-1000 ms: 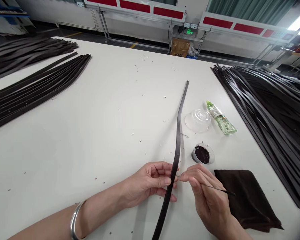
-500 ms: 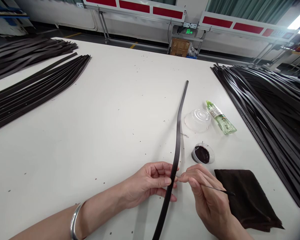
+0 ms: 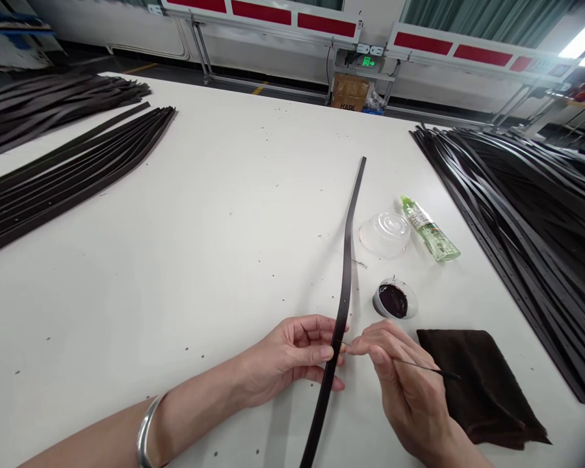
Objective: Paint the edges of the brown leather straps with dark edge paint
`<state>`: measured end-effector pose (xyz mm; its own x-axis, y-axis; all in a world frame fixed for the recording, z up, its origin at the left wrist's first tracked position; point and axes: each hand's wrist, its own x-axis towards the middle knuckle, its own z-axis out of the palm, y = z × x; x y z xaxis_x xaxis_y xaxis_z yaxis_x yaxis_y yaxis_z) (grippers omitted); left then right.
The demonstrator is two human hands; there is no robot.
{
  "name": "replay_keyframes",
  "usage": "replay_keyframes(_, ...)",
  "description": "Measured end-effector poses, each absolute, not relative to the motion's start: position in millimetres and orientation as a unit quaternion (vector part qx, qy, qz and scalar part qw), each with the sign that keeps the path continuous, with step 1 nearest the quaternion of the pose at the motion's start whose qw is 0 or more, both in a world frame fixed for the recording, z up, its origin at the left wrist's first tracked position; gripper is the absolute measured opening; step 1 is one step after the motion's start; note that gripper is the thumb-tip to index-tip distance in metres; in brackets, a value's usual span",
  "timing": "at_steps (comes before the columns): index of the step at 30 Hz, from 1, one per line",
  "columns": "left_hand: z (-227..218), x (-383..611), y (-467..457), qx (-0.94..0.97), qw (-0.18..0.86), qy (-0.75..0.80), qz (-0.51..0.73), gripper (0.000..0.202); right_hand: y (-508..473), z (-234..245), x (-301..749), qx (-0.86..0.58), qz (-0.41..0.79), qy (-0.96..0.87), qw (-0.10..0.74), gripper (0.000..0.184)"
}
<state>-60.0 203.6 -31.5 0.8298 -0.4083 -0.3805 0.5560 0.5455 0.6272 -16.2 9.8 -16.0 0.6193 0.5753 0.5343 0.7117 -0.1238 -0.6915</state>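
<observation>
A long, narrow dark brown leather strap (image 3: 344,286) runs up the white table and curves near its far end. My left hand (image 3: 295,354) grips the strap from the left, with the fingers curled around its edge. My right hand (image 3: 404,383) pinches a thin black-handled applicator (image 3: 426,368), and the fine metal tip touches or nearly touches the strap's edge beside my left fingers. A silver bangle (image 3: 146,432) circles my left wrist. A small clear cup of dark brown paste (image 3: 394,300) stands just beyond my right hand.
A clear plastic lid (image 3: 385,234) and a green-labelled bottle (image 3: 429,233) lie beyond the cup. A dark brown cloth (image 3: 478,383) lies under my right hand's side. Piles of dark straps (image 3: 517,227) (image 3: 68,169) lie on the white table (image 3: 175,273) at both sides.
The view has shifted very slightly, and the strap's lower end sits a little further right. Both hands keep the same hold.
</observation>
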Motion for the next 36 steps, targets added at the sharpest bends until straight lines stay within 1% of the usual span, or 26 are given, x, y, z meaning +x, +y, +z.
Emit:
replay_keyframes(3,-31.4,-60.0,204.1,0.381,0.877,0.098,-0.275,0.025,3.9,-20.4,-19.2,-0.746,-0.089,-0.381,0.539,0.030)
replay_keyframes(5,-31.3,-60.1,204.6,0.375,0.880,0.102,-0.273,0.026,2.9,-25.0,-20.4,-0.757,-0.113,-0.332,0.551,0.027)
replay_keyframes(7,-31.0,-60.4,204.9,0.371,0.882,0.104,-0.272,0.028,5.6,-29.8,-20.5,-0.775,-0.099,-0.279,0.559,0.017)
replay_keyframes(9,-30.4,-60.7,204.9,0.370,0.883,0.102,-0.270,0.028,10.8,-33.9,-19.8,-0.778,-0.051,-0.238,0.580,0.004)
replay_keyframes(10,-30.2,-60.9,204.8,0.371,0.884,0.100,-0.268,0.027,13.7,-35.3,-19.1,-0.771,-0.027,-0.225,0.595,0.005)
replay_keyframes(12,-29.9,-61.4,204.7,0.373,0.885,0.097,-0.262,0.024,19.0,-36.9,-17.2,-0.754,0.005,-0.209,0.623,0.014)
replay_keyframes(15,-30.2,-62.4,204.8,0.378,0.883,0.103,-0.258,0.022,24.0,-35.8,-12.5,-0.733,0.029,-0.182,0.655,0.023)
replay_keyframes(18,-30.8,-64.0,205.6,0.372,0.880,0.113,-0.272,0.023,26.1,-31.6,-3.5,-0.714,0.048,-0.154,0.681,0.026)
replay_keyframes(22,-31.4,-65.9,206.9,0.360,0.875,0.102,-0.306,0.021,26.5,-21.2,11.0,-0.714,0.017,-0.131,0.688,0.027)
replay_keyframes(26,-31.8,-66.3,207.0,0.363,0.876,0.102,-0.301,0.021,17.4,-10.3,16.2,-0.748,0.013,-0.133,0.651,0.020)
replay_keyframes(30,-30.0,-65.2,205.9,0.369,0.873,0.135,-0.289,0.021,-8.2,-7.4,22.2,-0.775,-0.048,-0.152,0.611,0.029)
replay_keyframes(33,-27.2,-63.7,205.5,0.378,0.866,0.158,-0.286,0.021,-26.9,-8.0,32.7,-0.828,-0.077,-0.176,0.526,0.028)
replay_keyframes(36,-26.3,-61.6,206.3,0.395,0.858,0.157,-0.288,0.020,-34.0,-10.9,42.6,-0.868,-0.122,-0.239,0.418,0.033)
